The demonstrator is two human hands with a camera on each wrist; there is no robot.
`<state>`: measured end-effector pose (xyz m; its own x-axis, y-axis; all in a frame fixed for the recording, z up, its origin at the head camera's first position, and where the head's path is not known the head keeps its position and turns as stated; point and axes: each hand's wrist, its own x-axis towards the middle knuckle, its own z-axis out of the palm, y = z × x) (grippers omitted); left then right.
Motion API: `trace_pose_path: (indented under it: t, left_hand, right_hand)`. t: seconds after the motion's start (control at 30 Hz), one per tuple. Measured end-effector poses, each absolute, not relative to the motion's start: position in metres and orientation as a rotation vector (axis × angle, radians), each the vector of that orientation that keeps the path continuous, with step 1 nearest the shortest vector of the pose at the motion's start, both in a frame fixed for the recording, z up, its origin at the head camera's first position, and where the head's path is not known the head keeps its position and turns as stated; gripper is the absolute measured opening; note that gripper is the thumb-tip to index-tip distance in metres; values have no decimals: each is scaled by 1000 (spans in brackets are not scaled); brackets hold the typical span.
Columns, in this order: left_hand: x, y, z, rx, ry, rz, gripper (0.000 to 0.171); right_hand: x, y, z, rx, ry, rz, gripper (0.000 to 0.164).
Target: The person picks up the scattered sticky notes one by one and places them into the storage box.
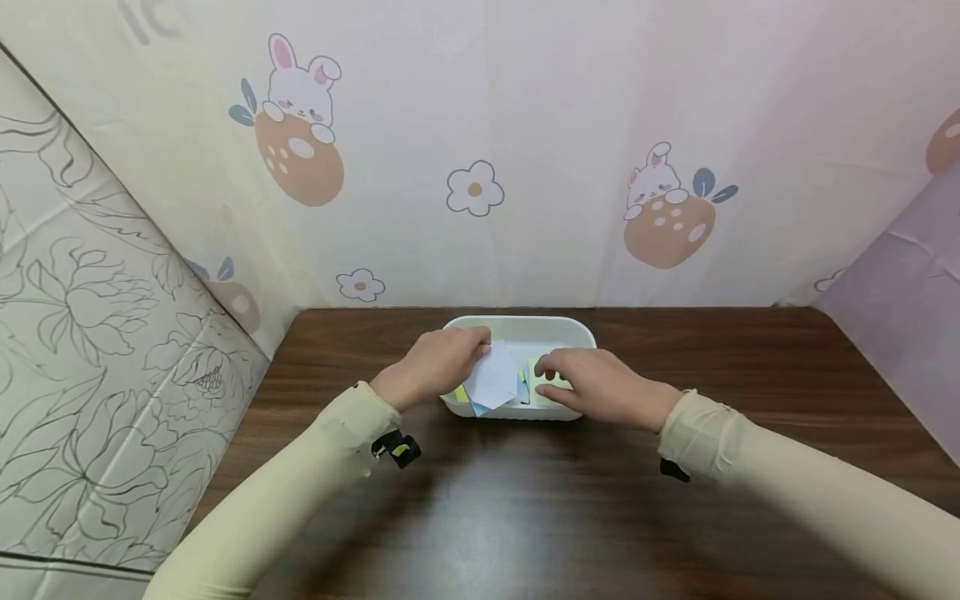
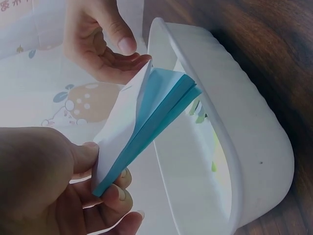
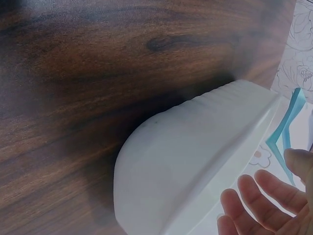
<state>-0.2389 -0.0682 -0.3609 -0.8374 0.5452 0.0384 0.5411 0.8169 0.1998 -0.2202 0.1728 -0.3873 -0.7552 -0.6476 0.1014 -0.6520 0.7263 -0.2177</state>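
Note:
A white plastic tub (image 1: 564, 330) sits on the dark wooden table (image 1: 525, 517), near the back. My left hand (image 1: 467, 343) pinches a small stack of white and blue paper sheets (image 1: 495, 382) over the tub's left half. In the left wrist view the thumb and fingers of that left hand (image 2: 103, 171) clamp the stack's (image 2: 146, 127) lower corner. My right hand (image 1: 553, 377) hovers over the tub's right half with relaxed fingers. There its fingertips (image 2: 139, 59) touch the stack's top corner, with the thumb held apart. Yellow-green paper (image 1: 537, 372) lies in the tub under the right hand.
Patterned fabric walls with rabbits and flowers (image 1: 480, 167) enclose the table at the back and on both sides. The tub's ribbed outer wall (image 3: 195, 161) fills the right wrist view, with the right hand's fingers (image 3: 266, 193) beside it. Bare wood lies in front of the tub.

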Motion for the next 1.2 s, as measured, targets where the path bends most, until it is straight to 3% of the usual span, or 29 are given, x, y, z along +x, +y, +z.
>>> trace_pose_path:
  t: [1.2]
  left_hand:
    - [-253,-68,-360,820,2972,351,21]
  right_hand:
    - [-236,172,-394,1077,-2977,422,27]
